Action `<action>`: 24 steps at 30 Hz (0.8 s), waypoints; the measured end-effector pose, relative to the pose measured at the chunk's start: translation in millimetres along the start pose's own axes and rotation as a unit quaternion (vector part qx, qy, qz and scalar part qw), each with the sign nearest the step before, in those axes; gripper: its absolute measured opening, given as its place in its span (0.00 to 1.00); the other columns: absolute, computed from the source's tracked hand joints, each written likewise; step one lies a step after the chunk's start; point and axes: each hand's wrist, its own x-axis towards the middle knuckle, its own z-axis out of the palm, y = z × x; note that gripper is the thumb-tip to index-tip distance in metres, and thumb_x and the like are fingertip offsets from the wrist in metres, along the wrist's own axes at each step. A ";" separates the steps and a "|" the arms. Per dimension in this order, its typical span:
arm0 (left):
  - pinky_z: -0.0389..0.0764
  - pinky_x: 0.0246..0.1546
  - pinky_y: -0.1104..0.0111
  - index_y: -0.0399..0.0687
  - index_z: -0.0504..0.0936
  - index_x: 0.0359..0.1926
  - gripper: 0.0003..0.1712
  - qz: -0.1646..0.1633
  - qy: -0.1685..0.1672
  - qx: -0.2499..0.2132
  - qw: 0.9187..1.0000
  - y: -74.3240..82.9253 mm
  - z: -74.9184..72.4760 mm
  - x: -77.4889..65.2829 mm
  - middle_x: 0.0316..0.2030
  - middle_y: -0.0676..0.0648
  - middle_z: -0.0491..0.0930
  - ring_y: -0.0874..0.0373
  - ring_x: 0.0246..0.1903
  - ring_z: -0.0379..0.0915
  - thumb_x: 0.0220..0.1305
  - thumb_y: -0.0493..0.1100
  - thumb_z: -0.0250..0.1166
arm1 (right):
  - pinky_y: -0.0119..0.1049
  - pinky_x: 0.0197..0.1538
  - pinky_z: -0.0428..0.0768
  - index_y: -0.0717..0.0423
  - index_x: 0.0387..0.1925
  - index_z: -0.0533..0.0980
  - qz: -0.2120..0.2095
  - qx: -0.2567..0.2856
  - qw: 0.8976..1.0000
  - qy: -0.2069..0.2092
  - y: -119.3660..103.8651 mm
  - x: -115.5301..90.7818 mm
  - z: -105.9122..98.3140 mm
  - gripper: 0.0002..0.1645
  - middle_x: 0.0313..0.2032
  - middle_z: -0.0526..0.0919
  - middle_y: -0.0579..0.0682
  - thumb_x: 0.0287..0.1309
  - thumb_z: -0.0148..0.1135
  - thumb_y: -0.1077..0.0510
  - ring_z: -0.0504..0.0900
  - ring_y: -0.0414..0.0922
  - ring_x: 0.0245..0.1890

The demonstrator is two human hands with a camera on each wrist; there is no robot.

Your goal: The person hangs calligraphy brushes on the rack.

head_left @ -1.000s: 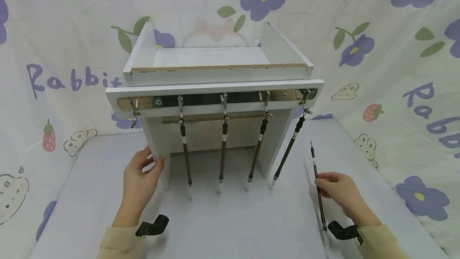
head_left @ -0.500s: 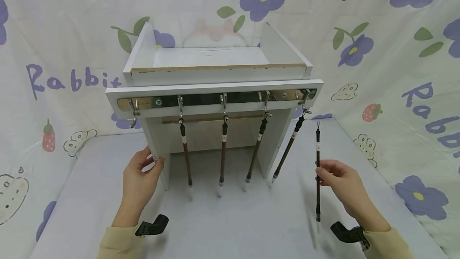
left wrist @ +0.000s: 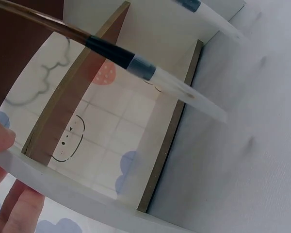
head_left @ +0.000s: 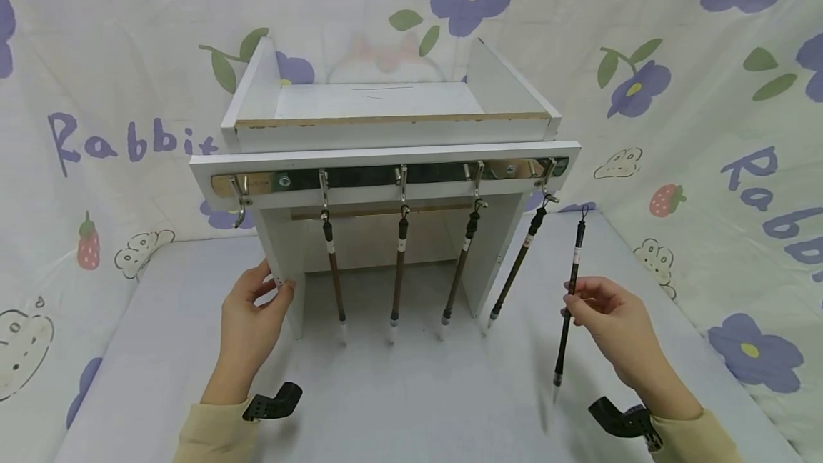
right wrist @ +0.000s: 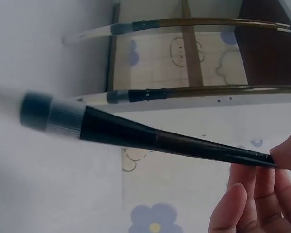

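In the head view, my right hand pinches a dark calligraphy brush by its handle, right of the white shelf. The brush leans slightly, its cord loop at the top and its pale tip downward. Close up in the right wrist view, thumb and fingertips hold the black brush handle. My left hand grips the front edge of the shelf's left side panel; in the left wrist view the thumb and fingers lie on opposite sides of that panel.
A metal hook rail runs along the shelf front. Right of its leftmost hook, several similar brushes hang by loops, the rightmost brush nearest my right hand. A white cloth covers the table; a patterned curtain stands behind.
My right hand has lifted the brush and turned it from leaning away to nearly upright, its loop now higher and farther right. My left hand stays on the side panel.
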 end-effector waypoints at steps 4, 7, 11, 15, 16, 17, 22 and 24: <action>0.76 0.40 0.83 0.36 0.74 0.61 0.24 -0.007 -0.003 0.005 1.000 16.9 -1.5 -2.4 0.51 0.38 0.76 0.41 0.49 0.76 0.63 0.29 0.61 | 0.32 0.36 0.83 0.62 0.45 0.76 -0.008 0.003 1.000 0.007 -5.0 -0.9 -0.3 0.14 0.40 0.82 0.46 0.63 0.63 0.57 0.83 0.39 0.36; 0.76 0.40 0.83 0.41 0.75 0.62 0.25 -0.006 -0.003 0.001 1.000 3.0 -0.2 -0.2 0.52 0.41 0.76 0.44 0.50 0.76 0.64 0.32 0.62 | 0.30 0.35 0.82 0.63 0.45 0.76 -0.019 0.022 0.999 0.021 -9.1 -2.5 -0.6 0.13 0.39 0.82 0.45 0.62 0.64 0.59 0.83 0.39 0.35; 0.78 0.41 0.81 0.50 0.75 0.63 0.25 0.001 -0.002 -0.005 1.000 -19.2 1.7 3.1 0.52 0.46 0.76 0.48 0.50 0.76 0.65 0.37 0.64 | 0.27 0.34 0.81 0.64 0.45 0.77 -0.036 0.051 0.997 0.049 -14.8 -5.1 -0.9 0.13 0.38 0.82 0.46 0.61 0.65 0.61 0.82 0.39 0.34; 0.80 0.43 0.76 0.50 0.75 0.63 0.25 -0.002 -0.003 0.004 1.000 -21.4 1.7 3.2 0.53 0.47 0.76 0.48 0.50 0.76 0.65 0.38 0.63 | 0.25 0.34 0.80 0.66 0.44 0.76 -0.073 0.095 0.991 0.062 -20.7 -7.9 -0.4 0.12 0.39 0.83 0.48 0.61 0.64 0.64 0.82 0.39 0.34; 0.80 0.43 0.75 0.49 0.75 0.64 0.25 -0.003 -0.003 0.007 1.000 -21.8 1.8 3.3 0.53 0.47 0.76 0.48 0.50 0.76 0.65 0.38 0.63 | 0.25 0.35 0.80 0.66 0.44 0.76 -0.086 0.111 0.988 0.061 -22.3 -8.6 0.0 0.11 0.39 0.82 0.48 0.60 0.64 0.66 0.82 0.39 0.35; 0.80 0.43 0.74 0.49 0.75 0.64 0.25 -0.003 -0.003 0.009 1.000 -22.1 1.8 3.3 0.54 0.47 0.76 0.48 0.50 0.76 0.65 0.38 0.63 | 0.25 0.37 0.81 0.68 0.43 0.76 -0.102 0.125 0.985 0.056 -23.5 -9.1 0.4 0.10 0.39 0.82 0.49 0.60 0.63 0.68 0.82 0.40 0.35; 0.81 0.43 0.74 0.50 0.75 0.64 0.25 -0.002 -0.002 0.010 1.000 -22.4 2.0 3.0 0.54 0.48 0.76 0.49 0.50 0.76 0.65 0.38 0.63 | 0.28 0.43 0.82 0.73 0.43 0.75 -0.172 0.160 0.972 0.027 -31.2 -10.9 4.7 0.11 0.42 0.82 0.52 0.57 0.60 0.76 0.83 0.42 0.37; 0.81 0.43 0.75 0.50 0.75 0.63 0.25 -0.002 -0.002 0.009 1.000 -22.3 2.1 2.9 0.53 0.48 0.76 0.49 0.50 0.76 0.65 0.38 0.63 | 0.29 0.44 0.82 0.74 0.43 0.75 -0.187 0.159 0.969 0.020 -35.1 -10.8 7.5 0.12 0.42 0.81 0.52 0.56 0.60 0.77 0.83 0.43 0.37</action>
